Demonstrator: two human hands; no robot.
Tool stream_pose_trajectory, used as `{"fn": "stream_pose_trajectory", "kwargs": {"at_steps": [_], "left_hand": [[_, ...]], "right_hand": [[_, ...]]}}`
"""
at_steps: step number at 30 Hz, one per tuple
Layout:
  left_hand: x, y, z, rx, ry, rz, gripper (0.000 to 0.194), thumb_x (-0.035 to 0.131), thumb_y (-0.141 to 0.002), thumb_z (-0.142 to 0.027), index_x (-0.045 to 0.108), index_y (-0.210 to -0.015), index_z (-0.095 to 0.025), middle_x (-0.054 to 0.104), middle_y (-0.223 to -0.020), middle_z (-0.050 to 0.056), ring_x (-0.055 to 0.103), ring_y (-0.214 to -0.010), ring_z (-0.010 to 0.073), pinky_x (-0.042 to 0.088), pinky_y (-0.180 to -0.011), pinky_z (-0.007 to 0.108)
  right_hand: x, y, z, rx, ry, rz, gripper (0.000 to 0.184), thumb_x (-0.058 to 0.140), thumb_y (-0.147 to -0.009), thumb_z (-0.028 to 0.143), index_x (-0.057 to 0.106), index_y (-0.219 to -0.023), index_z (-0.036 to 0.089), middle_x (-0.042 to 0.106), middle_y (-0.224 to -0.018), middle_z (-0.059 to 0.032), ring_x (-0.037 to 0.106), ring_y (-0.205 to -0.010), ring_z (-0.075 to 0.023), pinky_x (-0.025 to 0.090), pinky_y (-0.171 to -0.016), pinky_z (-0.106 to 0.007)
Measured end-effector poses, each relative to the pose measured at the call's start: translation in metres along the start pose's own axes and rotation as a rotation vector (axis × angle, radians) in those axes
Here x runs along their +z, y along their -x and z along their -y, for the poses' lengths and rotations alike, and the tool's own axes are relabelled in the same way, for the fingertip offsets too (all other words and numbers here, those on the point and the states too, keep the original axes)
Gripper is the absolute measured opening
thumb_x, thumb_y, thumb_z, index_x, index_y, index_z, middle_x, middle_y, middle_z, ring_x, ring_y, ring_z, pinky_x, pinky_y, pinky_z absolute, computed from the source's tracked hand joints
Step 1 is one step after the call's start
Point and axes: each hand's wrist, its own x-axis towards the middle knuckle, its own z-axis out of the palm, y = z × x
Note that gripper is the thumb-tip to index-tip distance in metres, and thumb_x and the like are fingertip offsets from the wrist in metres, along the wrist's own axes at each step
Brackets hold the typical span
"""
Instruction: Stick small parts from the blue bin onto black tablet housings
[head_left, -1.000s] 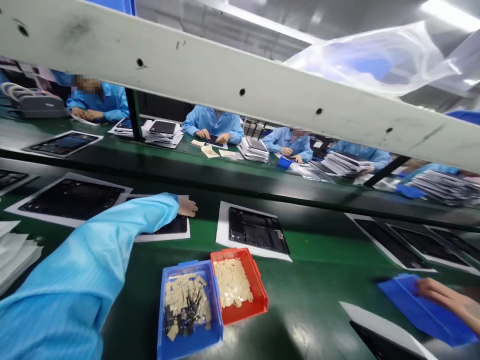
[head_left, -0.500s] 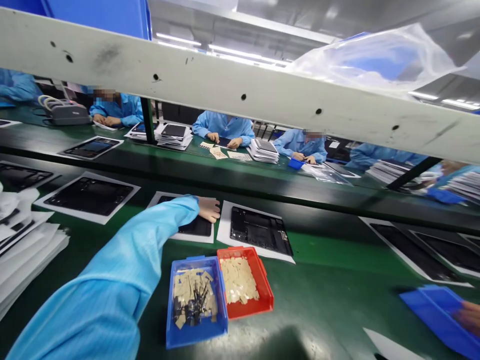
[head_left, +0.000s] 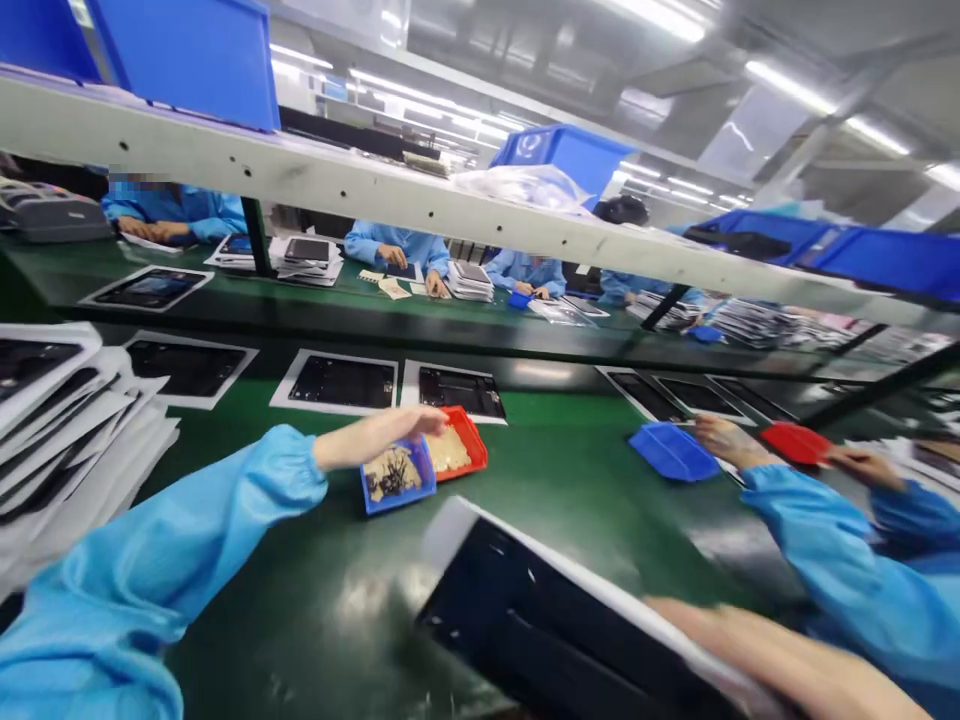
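Observation:
My left hand (head_left: 394, 432), at the end of a light blue sleeve, hovers over the small blue bin (head_left: 397, 478) of tan pads and dark bits. Its fingers are stretched out and blurred, with nothing seen in them. The red bin (head_left: 459, 452) of tan pads stands right beside it. At the bottom right my right hand (head_left: 757, 655), also blurred, grips the near edge of a dark panel on a white sheet (head_left: 525, 610), which is tilted above the green belt (head_left: 570, 480).
Panels on white sheets (head_left: 341, 382) lie in a row on the belt, and a stack of them (head_left: 67, 430) sits at the left. A co-worker's hand (head_left: 720, 440) at the right touches another blue bin (head_left: 671, 452). A shelf beam (head_left: 375, 190) crosses overhead, with several workers behind it.
My left hand came off the panel on the belt and now hovers over the blue bin. A dark panel held by my right hand has come into view at the bottom. The view pulled back.

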Motion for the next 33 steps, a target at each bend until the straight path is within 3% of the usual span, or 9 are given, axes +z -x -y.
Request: {"fn": "stream_pose_trajectory", "kwargs": {"at_steps": [2, 5, 9, 13, 18, 22, 26, 29, 33], "left_hand": [[0.027, 0.055, -0.030, -0.078, 0.461, 0.187, 0.083, -0.016, -0.087, -0.054, 0.042, -0.130, -0.013, 0.059, -0.117, 0.015, 0.059, -0.104, 0.0212, 0.049, -0.083, 0.033], [0.062, 0.138, -0.047, -0.320, 1.055, 0.266, 0.095, -0.005, -0.080, -0.072, 0.049, -0.122, -0.007, 0.062, -0.108, 0.020, 0.062, -0.097, 0.0273, 0.050, -0.081, 0.039], [0.097, 0.220, -0.045, -0.630, 0.903, 0.042, 0.064, 0.055, -0.076, -0.061, 0.047, -0.119, -0.014, 0.067, -0.085, 0.010, 0.067, -0.065, 0.0205, 0.050, -0.054, 0.026], [0.126, 0.258, -0.037, -0.859, 0.753, -0.217, 0.052, 0.060, -0.077, -0.048, 0.043, -0.115, -0.016, 0.065, -0.085, 0.005, 0.066, -0.061, 0.0157, 0.049, -0.053, 0.023], [0.148, 0.269, -0.023, -0.965, 0.741, -0.352, 0.057, 0.055, -0.078, -0.053, 0.039, -0.116, -0.014, 0.064, -0.086, 0.006, 0.066, -0.066, 0.0171, 0.050, -0.057, 0.025], [0.145, 0.270, -0.022, -0.966, 0.676, -0.360, 0.067, 0.048, -0.084, -0.046, 0.017, -0.136, -0.017, 0.064, -0.095, 0.008, 0.067, -0.072, 0.0191, 0.052, -0.062, 0.028], [0.118, 0.265, -0.038, -1.018, -0.110, -0.263, 0.056, 0.042, -0.089, -0.037, 0.026, -0.140, -0.018, 0.065, -0.074, 0.005, 0.065, -0.068, 0.0245, 0.050, -0.064, 0.034], [0.089, 0.233, -0.040, -0.790, -0.599, -0.258, 0.031, 0.037, -0.092, -0.031, 0.057, -0.114, -0.022, 0.066, -0.083, 0.006, 0.064, -0.074, 0.0236, 0.050, -0.069, 0.035], [0.063, 0.157, -0.002, -0.262, -0.701, -0.275, 0.026, 0.045, -0.089, -0.027, 0.057, -0.112, -0.021, 0.057, -0.119, 0.009, 0.052, -0.111, 0.0228, 0.045, -0.090, 0.035]], "right_hand": [[0.026, -0.001, 0.023, -0.008, -0.027, 0.044, 0.047, 0.062, -0.068, 0.059, 0.065, -0.081, 0.014, 0.059, -0.066, 0.0002, 0.053, -0.060, -0.0155, 0.038, -0.054, -0.025], [0.064, -0.024, 0.056, -0.086, -0.067, 0.140, 0.048, 0.062, -0.065, 0.059, 0.065, -0.079, 0.013, 0.058, -0.065, 0.0004, 0.051, -0.059, -0.0152, 0.038, -0.054, -0.024], [0.119, -0.067, 0.084, -0.227, -0.104, 0.274, 0.042, 0.060, -0.068, 0.056, 0.064, -0.072, 0.014, 0.059, -0.063, 0.0003, 0.052, -0.058, -0.0152, 0.038, -0.052, -0.023], [0.175, -0.102, 0.101, -0.291, -0.093, 0.255, 0.025, 0.065, -0.067, 0.040, 0.066, -0.072, 0.016, 0.064, -0.065, -0.0012, 0.058, -0.061, -0.0180, 0.043, -0.056, -0.025], [0.198, -0.135, 0.128, -0.274, -0.053, -0.092, 0.031, 0.055, -0.080, 0.026, 0.059, -0.109, 0.018, 0.064, -0.108, -0.0070, 0.059, -0.098, -0.0212, 0.044, -0.084, -0.031], [0.186, -0.180, 0.151, -0.129, 0.019, -0.252, 0.024, 0.041, -0.093, 0.028, 0.060, -0.100, 0.014, 0.064, -0.094, -0.0064, 0.060, -0.090, -0.0182, 0.046, -0.084, -0.035], [0.189, -0.234, 0.165, -0.016, 0.097, -0.214, 0.022, 0.052, -0.091, 0.032, 0.059, -0.099, 0.013, 0.062, -0.098, -0.0055, 0.060, -0.089, -0.0169, 0.049, -0.082, -0.038], [0.202, -0.260, 0.167, 0.053, 0.141, -0.181, 0.024, 0.055, -0.089, 0.031, 0.058, -0.103, 0.013, 0.060, -0.104, -0.0072, 0.059, -0.092, -0.0178, 0.050, -0.081, -0.038], [0.211, -0.268, 0.162, 0.062, 0.167, -0.183, 0.023, 0.055, -0.089, 0.032, 0.059, -0.102, 0.013, 0.060, -0.103, -0.0066, 0.059, -0.092, -0.0180, 0.049, -0.081, -0.038]]}}
